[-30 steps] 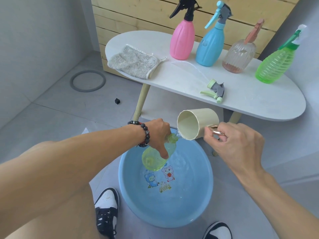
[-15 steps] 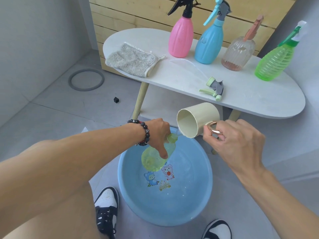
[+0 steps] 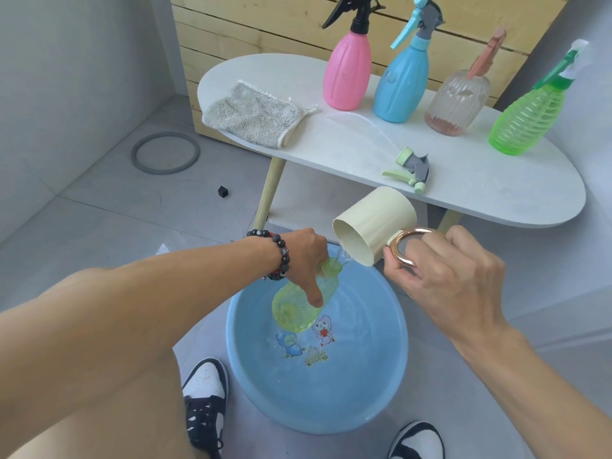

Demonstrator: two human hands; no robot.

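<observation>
**Operator:** Report the zone nearest the wearer.

**Inspector:** At 7 o'clock, the left shoe (image 3: 205,392); at 5 o'clock, the right shoe (image 3: 417,438). Both are black and white. Between them on the grey floor sits the blue basin (image 3: 374,392), which holds water.

**Operator:** Left hand status?

**Inspector:** The left hand (image 3: 303,260) grasps the yellow-green bottle (image 3: 293,313), with the fingers wrapped round its upper body and the thumb pointing down its side. The bottle is held over the basin's 11 o'clock sector. It is tilted, uncapped, with the neck toward 1 o'clock.

**Operator:** Right hand status?

**Inspector:** The right hand (image 3: 443,283) grips the rose-gold ring handle (image 3: 409,246) of the cream cup (image 3: 374,220). The cup is tipped onto its side with the mouth toward 8 o'clock and the lip just above the bottle's neck. A thin trickle of water shows between them.

**Operator:** Far zone?

**Inspector:** The white oval table (image 3: 496,193) stands at 12 o'clock.
- Near its front edge lies a detached spray head (image 3: 410,167).
- At 11 o'clock lies a grey cloth (image 3: 255,115).
- The back row, from 12 round to 2 o'clock, runs pink spray bottle (image 3: 346,74), blue spray bottle (image 3: 402,84), clear ribbed spray bottle (image 3: 457,101) and green spray bottle (image 3: 526,120).

On the floor at 10 o'clock are a grey ring (image 3: 135,156) and a small black cube (image 3: 224,191).
</observation>
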